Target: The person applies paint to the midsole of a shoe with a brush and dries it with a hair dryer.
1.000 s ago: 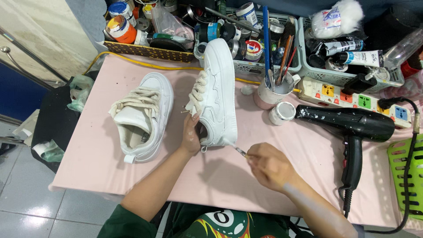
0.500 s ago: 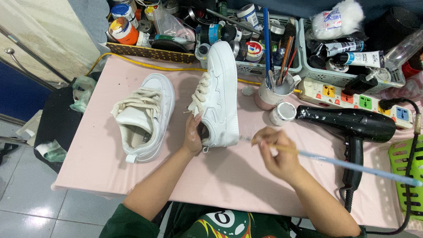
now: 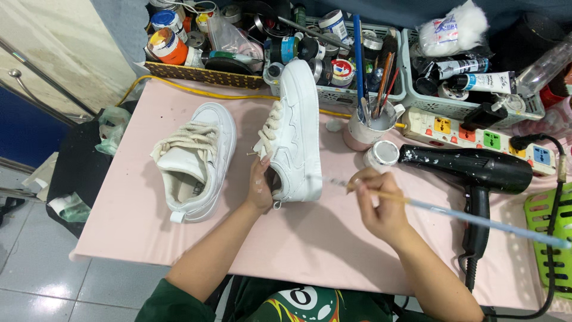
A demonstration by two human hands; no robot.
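Two white sneakers lie on a pink table point(image 3: 310, 238). My left hand point(image 3: 260, 186) reaches into the heel opening of the right-hand sneaker point(image 3: 297, 131), which is tipped on its side with its sole facing right. My right hand point(image 3: 379, 204) grips a long paintbrush point(image 3: 453, 213) with a pale blue handle; its tip points left at the sneaker's sole edge, a short way off it. The other sneaker point(image 3: 196, 161) rests upright to the left, cream laces loose.
A small open white paint jar point(image 3: 381, 154) and a cup of brushes point(image 3: 369, 125) stand just above my right hand. A black hair dryer point(image 3: 476, 173), a power strip point(image 3: 476, 128), baskets of paint pots point(image 3: 333, 48) and a green basket point(image 3: 551, 238) crowd the back and right.
My right hand drew back to the right, taking the brush tip off the sneaker's heel and turning the long handle out to the right. The held sneaker shifted slightly.
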